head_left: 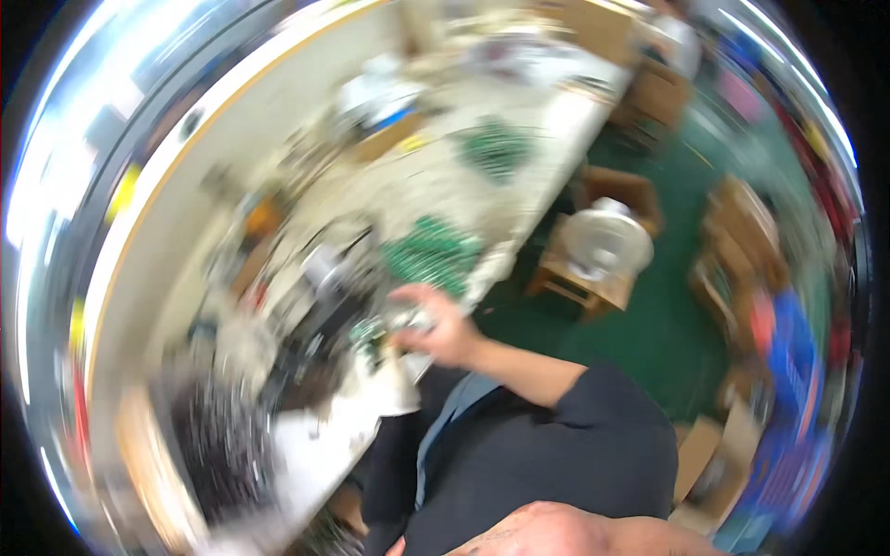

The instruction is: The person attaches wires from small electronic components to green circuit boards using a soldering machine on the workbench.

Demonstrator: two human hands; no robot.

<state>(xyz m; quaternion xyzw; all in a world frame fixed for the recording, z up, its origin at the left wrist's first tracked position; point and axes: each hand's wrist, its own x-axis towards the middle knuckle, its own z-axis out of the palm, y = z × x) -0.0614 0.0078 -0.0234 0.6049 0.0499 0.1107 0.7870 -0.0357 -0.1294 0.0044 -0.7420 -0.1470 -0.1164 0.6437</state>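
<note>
The picture is smeared by motion. My right hand (pixel 443 326) reaches over the near edge of the workbench, its thumb and fingers curved around a small pale, shiny thing (pixel 410 320) too blurred to name. Just below it, a whitish shape (pixel 392 385) at the end of a black sleeve seems to be my left hand, perhaps gloved; its fingers do not show clearly. A small green piece (pixel 367 335) is beside that shape, and I cannot tell whether it is held. Beyond my right hand lies a heap of green, glinting pieces (pixel 434 255).
A second green heap (pixel 496 148) lies farther along the white workbench (pixel 565 120). Dark equipment (pixel 320 338) stands left of my hands. To the right, a wooden stool (pixel 582 278) bears a translucent round container (pixel 607 243). Cardboard boxes (pixel 649 97) stand near the bench's far end.
</note>
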